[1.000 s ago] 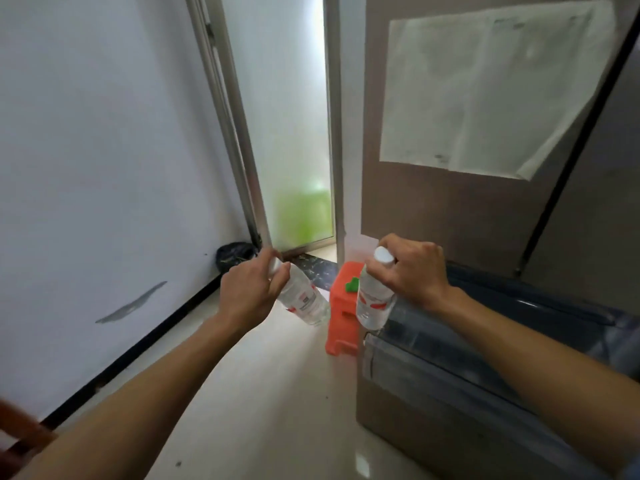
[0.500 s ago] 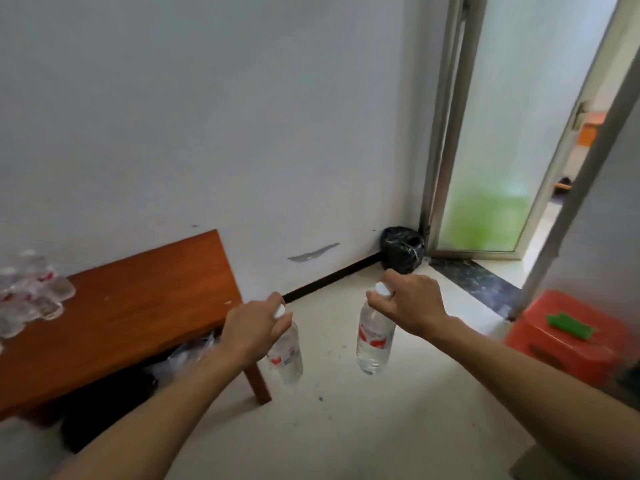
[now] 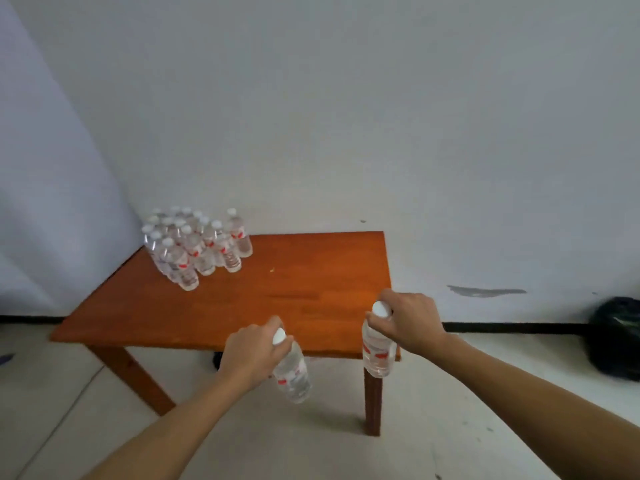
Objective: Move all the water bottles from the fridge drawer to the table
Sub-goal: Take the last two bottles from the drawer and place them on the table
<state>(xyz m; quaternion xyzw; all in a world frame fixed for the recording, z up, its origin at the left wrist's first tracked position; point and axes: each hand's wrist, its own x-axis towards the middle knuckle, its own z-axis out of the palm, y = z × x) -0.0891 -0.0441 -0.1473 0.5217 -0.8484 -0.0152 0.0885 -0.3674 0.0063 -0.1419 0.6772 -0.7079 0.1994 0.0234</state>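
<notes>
Left hand (image 3: 251, 358) is gripping bottle one (image 3: 294, 375) below its fingers; right hand (image 3: 412, 323) is gripping bottle two (image 3: 378, 355). Beyond, an uncountable bottle cluster (image 3: 197, 247) is occupying one table (image 3: 277, 299).

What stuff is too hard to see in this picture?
All in the head view:
How many bottles stand in the cluster on the table: front ones hide back ones.
Label words on the left hand's bottle: blurred, small.
Black bag: cut by the right edge.
Fridge drawer: outside the frame.
</notes>
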